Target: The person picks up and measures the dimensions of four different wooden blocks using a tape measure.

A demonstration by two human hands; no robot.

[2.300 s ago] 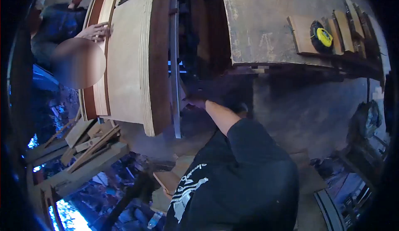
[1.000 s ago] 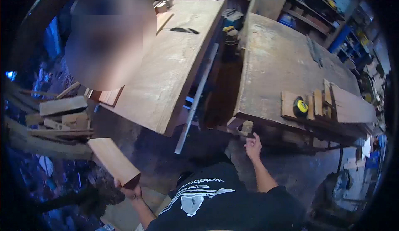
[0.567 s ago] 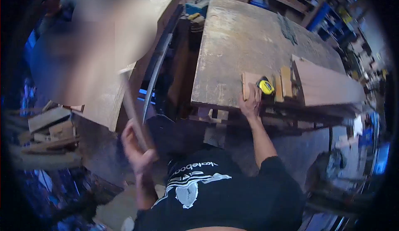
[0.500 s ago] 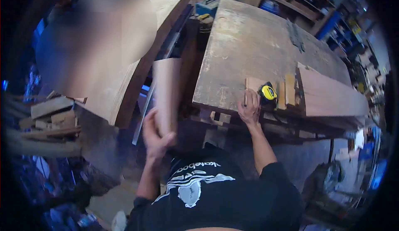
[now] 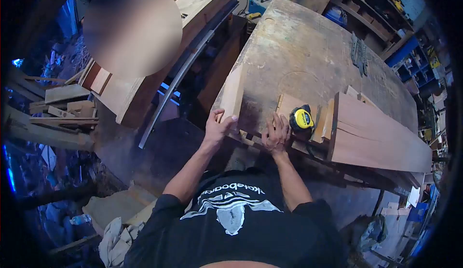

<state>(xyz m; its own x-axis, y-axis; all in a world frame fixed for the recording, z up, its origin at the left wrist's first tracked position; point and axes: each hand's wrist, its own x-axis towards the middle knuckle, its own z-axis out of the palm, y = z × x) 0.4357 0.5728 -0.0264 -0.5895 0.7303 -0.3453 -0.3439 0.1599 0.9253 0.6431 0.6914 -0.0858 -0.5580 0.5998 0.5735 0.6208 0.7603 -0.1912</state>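
Note:
My left hand (image 5: 218, 127) is closed around the near end of a pale wooden board (image 5: 234, 90), thumb on its right side. The board lies at the left edge of the worn workbench (image 5: 299, 51). My right hand (image 5: 277, 134) rests on the bench's near edge, fingers stretched forward against a small flat wood piece (image 5: 288, 104). Just right of those fingers sits a yellow and black tape measure (image 5: 302, 118). Narrow wood strips (image 5: 324, 123) lie beyond the tape.
A large reddish plank (image 5: 376, 135) lies along the bench's right side. To the left is another wooden table (image 5: 130, 92) with a long metal bar (image 5: 176, 89) beside it. Stacked offcuts (image 5: 67, 111) stand at far left. A dark clamp-like object (image 5: 358, 54) lies on the bench.
My left hand has brought the board rightward from the gap between the tables onto the bench edge. My right hand stays beside the tape measure. The view has shifted slightly.

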